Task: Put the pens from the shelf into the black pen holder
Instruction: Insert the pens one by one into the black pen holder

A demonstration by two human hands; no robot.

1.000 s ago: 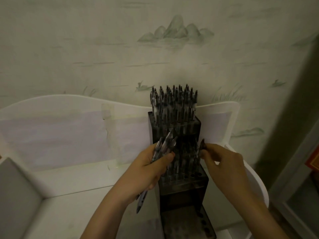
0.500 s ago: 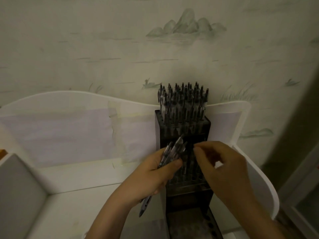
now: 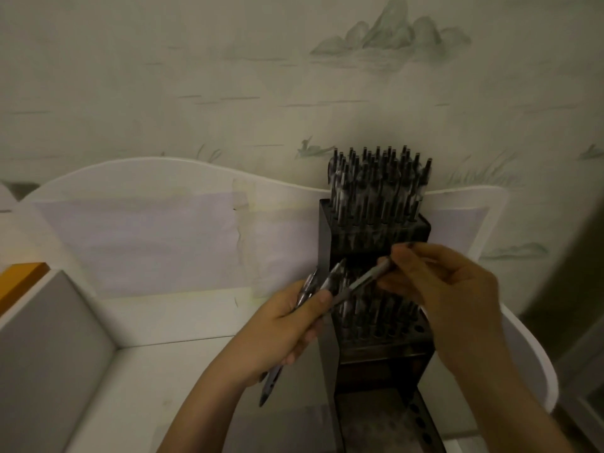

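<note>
A tall black tiered pen holder [image 3: 325, 250] stands on the white shelf [image 3: 183, 358] against the wall. Its top tier is packed with several dark pens [image 3: 379, 184], and more fill the middle tier. In front of the holder's left side, my left hand [image 3: 281, 331] grips a small bundle of pens [image 3: 313, 286] whose tips poke out below the palm. My right hand [image 3: 444, 289] pinches the upper end of one grey pen [image 3: 362, 282], which slants from the bundle up toward the holder's middle tier. The lowest tier shows bare holes.
The shelf has a curved white back panel [image 3: 147, 197] with pale paper taped on it and a grey divider [image 3: 55, 341] at the left. An orange edge [image 3: 19, 276] shows far left. A rounded white side wall [image 3: 536, 361] rises on the right.
My right hand has closed on one pen from the bundle and drawn its top up and to the right. The view has shifted left, so the holder sits further right.
</note>
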